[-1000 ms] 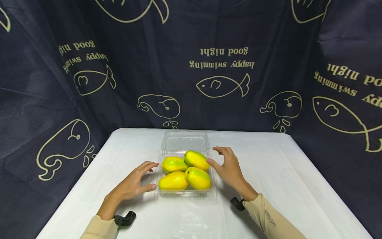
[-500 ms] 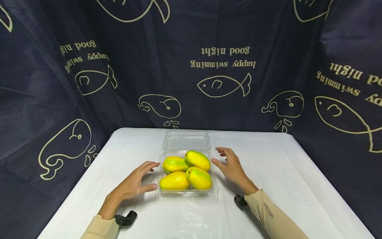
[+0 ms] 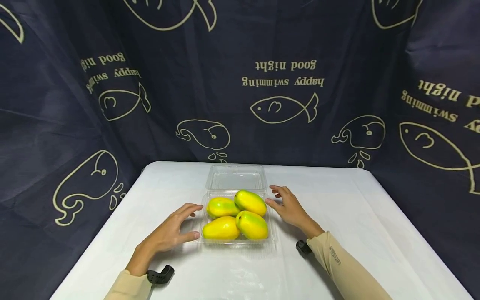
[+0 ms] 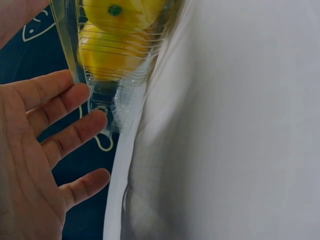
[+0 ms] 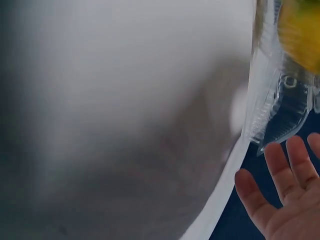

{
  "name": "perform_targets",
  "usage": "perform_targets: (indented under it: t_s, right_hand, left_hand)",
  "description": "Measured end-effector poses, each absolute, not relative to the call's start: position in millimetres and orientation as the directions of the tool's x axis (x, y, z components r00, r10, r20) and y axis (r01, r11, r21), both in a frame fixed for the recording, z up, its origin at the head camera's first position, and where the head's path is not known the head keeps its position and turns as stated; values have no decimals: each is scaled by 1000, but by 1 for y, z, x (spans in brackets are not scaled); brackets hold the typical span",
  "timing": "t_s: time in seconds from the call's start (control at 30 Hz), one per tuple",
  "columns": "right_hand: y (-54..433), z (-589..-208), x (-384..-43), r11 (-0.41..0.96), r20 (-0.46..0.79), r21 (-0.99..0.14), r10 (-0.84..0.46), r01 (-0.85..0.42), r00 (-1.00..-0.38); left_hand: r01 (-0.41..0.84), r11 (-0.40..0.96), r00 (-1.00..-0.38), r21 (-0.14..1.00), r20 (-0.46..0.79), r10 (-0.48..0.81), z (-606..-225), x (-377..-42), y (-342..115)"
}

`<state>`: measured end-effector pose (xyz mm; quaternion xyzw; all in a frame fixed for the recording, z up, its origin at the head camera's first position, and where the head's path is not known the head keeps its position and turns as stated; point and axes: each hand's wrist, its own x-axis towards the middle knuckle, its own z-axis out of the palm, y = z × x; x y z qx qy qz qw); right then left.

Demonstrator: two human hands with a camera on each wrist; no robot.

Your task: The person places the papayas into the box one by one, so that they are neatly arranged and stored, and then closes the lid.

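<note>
Several yellow-green mangoes fill a clear plastic clamshell box (image 3: 240,242) in the middle of the table. One mango (image 3: 250,203) at the back right sits higher, leaning over its neighbour (image 3: 222,207); two more, a left one (image 3: 221,228) and a right one (image 3: 252,225), lie in front. The box's lid (image 3: 237,178) is folded back flat behind it. My left hand (image 3: 172,230) is at the box's left side, fingers spread and fingertips at the rim. On the right, my right hand (image 3: 293,212) hovers close to the box with loosely bent fingers. Neither hand holds anything.
A white cloth covers the table (image 3: 330,200). Dark blue curtains (image 3: 281,137) printed with fish and whales hang behind it and along both sides. Each wrist wears a black band, the left one (image 3: 161,275) and the right one (image 3: 303,247).
My right hand has drawn slightly right, its thumb now clear of the back-right mango. The left hand keeps its place beside the box. The whole head view has shifted a little.
</note>
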<state>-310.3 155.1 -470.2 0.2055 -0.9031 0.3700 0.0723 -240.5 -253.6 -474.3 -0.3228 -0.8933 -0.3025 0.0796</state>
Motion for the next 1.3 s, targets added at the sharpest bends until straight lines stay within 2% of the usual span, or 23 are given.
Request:
perform_targets:
  t_s: [0.53,0.77,1.3]
  right_hand:
    - [166,-468,-323,668,158,-589,-456,-454,-876]
    - [172,-468,-329,672,155,-546,-506,-500,-848]
    - [176,-470,-333,613,163,-568,-570,-549,-805]
  left_hand:
    - [615,612,-787,497,350,508,-477,-241,-253]
    - [616,614,-786,493,343,514,-476,-241,-253]
    - [625,616,-780,479,350,519,-477,-241,-253]
